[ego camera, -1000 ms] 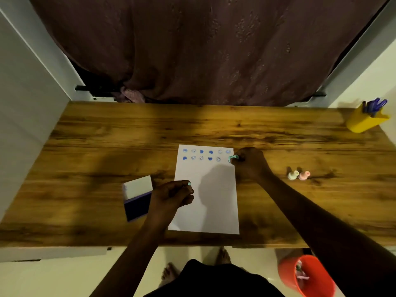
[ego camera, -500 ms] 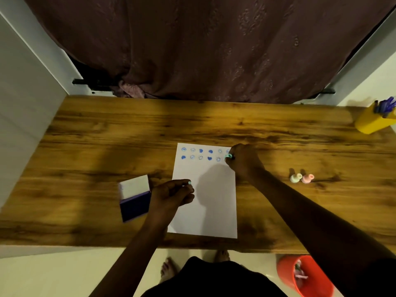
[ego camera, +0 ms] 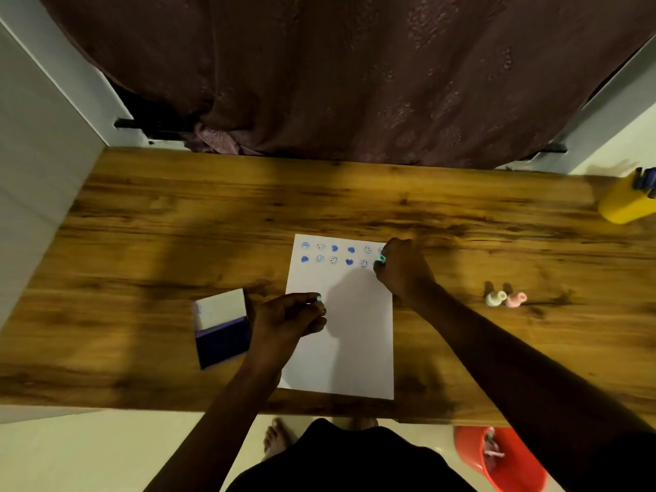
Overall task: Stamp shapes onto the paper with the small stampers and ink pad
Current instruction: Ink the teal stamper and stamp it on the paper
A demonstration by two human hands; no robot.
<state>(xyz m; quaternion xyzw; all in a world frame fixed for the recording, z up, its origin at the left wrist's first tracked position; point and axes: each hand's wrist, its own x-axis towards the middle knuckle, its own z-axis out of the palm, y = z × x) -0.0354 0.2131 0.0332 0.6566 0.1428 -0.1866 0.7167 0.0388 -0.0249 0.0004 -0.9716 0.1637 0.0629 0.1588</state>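
A white sheet of paper (ego camera: 349, 335) lies on the wooden table (ego camera: 177, 214), with two rows of blue stamped shapes (ego camera: 333, 253) along its far edge. My right hand (ego camera: 403, 269) is closed around a small green stamper (ego camera: 380, 259) at the right end of the second row. My left hand (ego camera: 289, 319) rests on the paper's left edge, pinching a small pale green piece (ego camera: 318, 298). The ink pad (ego camera: 222, 328) lies open just left of that hand, white lid up and dark blue pad showing.
Two more small stampers, one pale green (ego camera: 495, 298) and one pink (ego camera: 514, 299), stand on the table to the right. A yellow pen holder (ego camera: 626, 202) sits at the far right corner. A red bucket (ego camera: 504, 459) is on the floor below. A curtain hangs behind.
My right hand with the stamper has stayed at the right end of the second row, shifting only slightly. My left hand has kept its place on the paper's edge.
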